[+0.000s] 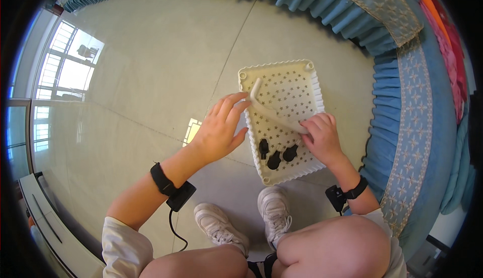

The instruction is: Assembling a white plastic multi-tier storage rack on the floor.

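Observation:
A cream plastic tray (306, 93) with star-shaped holes, a scalloped edge and ring-shaped corner sockets lies on the floor in front of me. Across it runs a white tube (271, 112), bent near its far end. My right hand (321, 136) pinches the tube's near end above the tray's right side. Fingers stretched and thumb apart, my left hand (216, 129) reaches over the left rim, its fingertips close to the bend; whether they touch the tube I cannot tell. Three small black parts, perhaps casters (274, 160), sit at the tray's near end.
Pale glossy tiles (166, 52) surround the tray. A blue ruffled bed skirt (388, 104) hangs along the right and far sides. My white shoes (274, 212) are just below the tray. A white cabinet (50, 217) stands at the lower left. Each wrist wears a black strapped device (180, 195).

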A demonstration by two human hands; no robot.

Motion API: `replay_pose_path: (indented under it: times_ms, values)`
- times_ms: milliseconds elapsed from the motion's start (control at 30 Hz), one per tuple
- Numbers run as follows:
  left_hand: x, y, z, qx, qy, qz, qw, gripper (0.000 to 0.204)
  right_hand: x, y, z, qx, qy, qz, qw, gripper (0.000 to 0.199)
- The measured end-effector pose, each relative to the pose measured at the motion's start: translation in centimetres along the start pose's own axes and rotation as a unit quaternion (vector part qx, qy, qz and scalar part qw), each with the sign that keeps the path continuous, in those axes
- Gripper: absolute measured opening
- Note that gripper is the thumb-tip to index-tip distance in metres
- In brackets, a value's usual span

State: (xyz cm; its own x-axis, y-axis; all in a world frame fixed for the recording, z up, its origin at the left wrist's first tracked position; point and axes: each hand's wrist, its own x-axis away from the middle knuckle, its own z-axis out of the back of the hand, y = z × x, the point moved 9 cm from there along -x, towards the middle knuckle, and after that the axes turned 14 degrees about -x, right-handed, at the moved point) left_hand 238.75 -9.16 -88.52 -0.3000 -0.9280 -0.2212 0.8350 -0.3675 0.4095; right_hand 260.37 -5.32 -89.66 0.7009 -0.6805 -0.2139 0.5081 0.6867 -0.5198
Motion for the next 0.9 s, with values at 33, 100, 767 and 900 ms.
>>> replay_pose_path:
  times_ms: [33, 100, 767, 900]
  values:
    - [0.2, 0.1, 0.2, 0.021, 0.008, -0.004, 1.0, 0.062, 0.0, 0.0, 0.0, -0.002, 0.007, -0.004, 1.0, 0.033]
    - [0.4, 0.3, 0.3, 0.042, 0.017, -0.008, 0.999, 0.064, 0.2, -0.4, -0.2, -0.004, 0.013, -0.008, 1.0, 0.033]
    - [2.2, 3.4, -1.7, -0.036, -0.068, -0.096, 0.992, 0.04, 1.8, 1.9, -0.8, -0.015, -0.03, -0.244, 0.969, 0.028]
    - [2.2, 3.4, -1.8, -0.04, -0.072, -0.091, 0.992, 0.041, 1.7, 1.7, -0.9, 0.017, -0.027, -0.224, 0.974, 0.031]
